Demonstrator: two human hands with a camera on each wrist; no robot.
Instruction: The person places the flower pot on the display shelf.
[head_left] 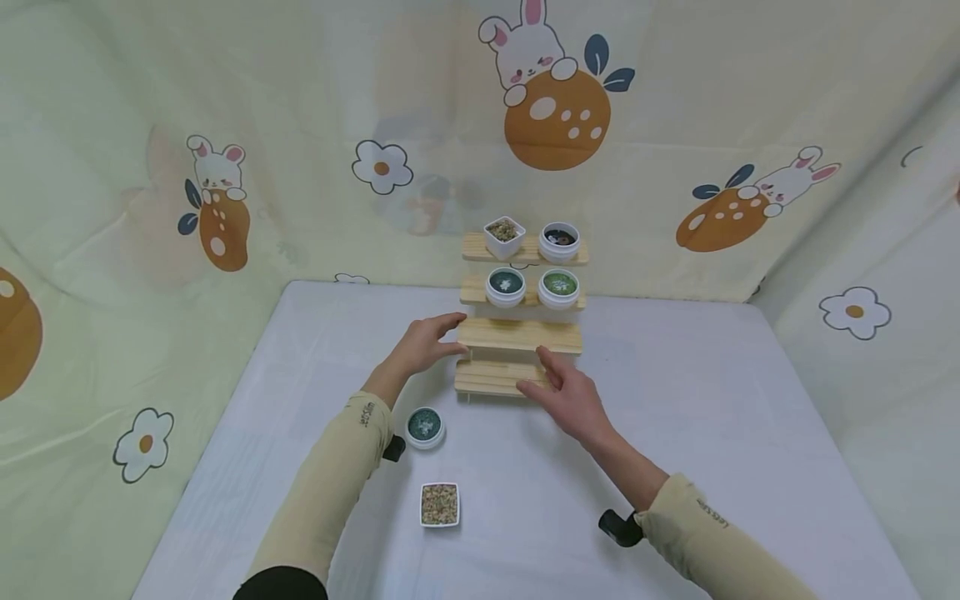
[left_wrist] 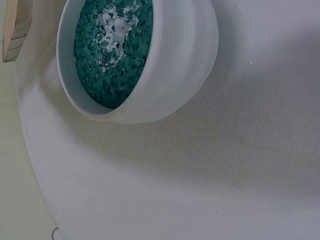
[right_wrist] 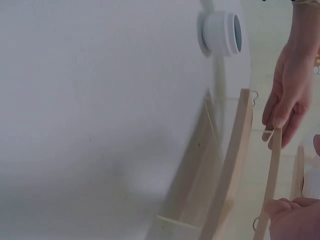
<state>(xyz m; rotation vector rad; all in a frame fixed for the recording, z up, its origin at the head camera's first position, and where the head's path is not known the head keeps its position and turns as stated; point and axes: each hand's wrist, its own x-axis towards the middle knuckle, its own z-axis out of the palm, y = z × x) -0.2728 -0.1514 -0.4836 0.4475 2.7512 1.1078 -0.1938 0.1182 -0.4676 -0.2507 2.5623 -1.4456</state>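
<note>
A four-tier wooden display stand (head_left: 519,335) is at the back of the table. My left hand (head_left: 422,342) grips the left end of its third tier from the top, thumb and fingers around the board's edge. My right hand (head_left: 573,398) holds the front edge of that tier toward the right; its far fingers are partly hidden. A square white cup (head_left: 504,239) and a round white jar (head_left: 559,241) stand on the top tier. On the second tier are a dark-green jar (head_left: 506,287) and a bright-green jar (head_left: 558,288).
Below my left wrist a round white jar with dark-green filling (head_left: 425,427) stands on the white tabletop (head_left: 720,433). Nearer the front is a square white dish (head_left: 439,505) of speckled grains. A printed curtain (head_left: 300,192) hangs behind the table.
</note>
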